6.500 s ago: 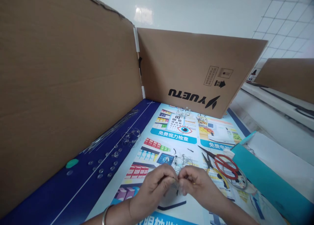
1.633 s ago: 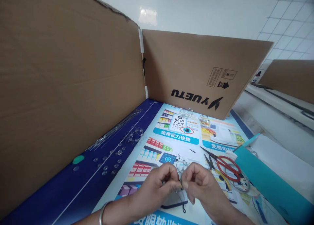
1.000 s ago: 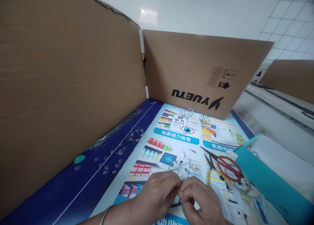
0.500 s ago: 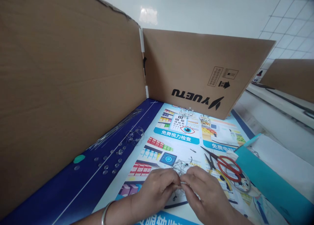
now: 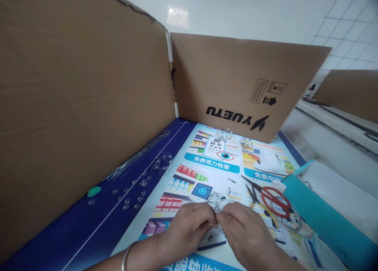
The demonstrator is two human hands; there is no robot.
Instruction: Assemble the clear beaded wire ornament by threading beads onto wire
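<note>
A tangled piece of thin wire with clear beads (image 5: 216, 200) lies at the front of the printed sheet. My left hand (image 5: 191, 223), with a silver bangle at the wrist, pinches the wire piece from the left. Against it, fingertips nearly touching, my right hand (image 5: 243, 225) pinches the same piece from the right. The exact spot they grip is hidden by the fingers. Loose clear beads (image 5: 143, 193) are scattered on the blue strip at the left, beside a beaded wire loop (image 5: 162, 163) and a bundle of straight wires (image 5: 138, 154).
Right of my hands lie red-handled scissors (image 5: 276, 202) and yellow-handled pliers (image 5: 262, 208). A teal box (image 5: 327, 219) stands at the right. Cardboard panels rise at the left (image 5: 85, 86) and back (image 5: 236, 74). Two beaded wire clusters (image 5: 224, 135) sit by the back panel.
The fingers of my right hand have drawn closer together and nearer to my left fingertips. My left hand has barely moved.
</note>
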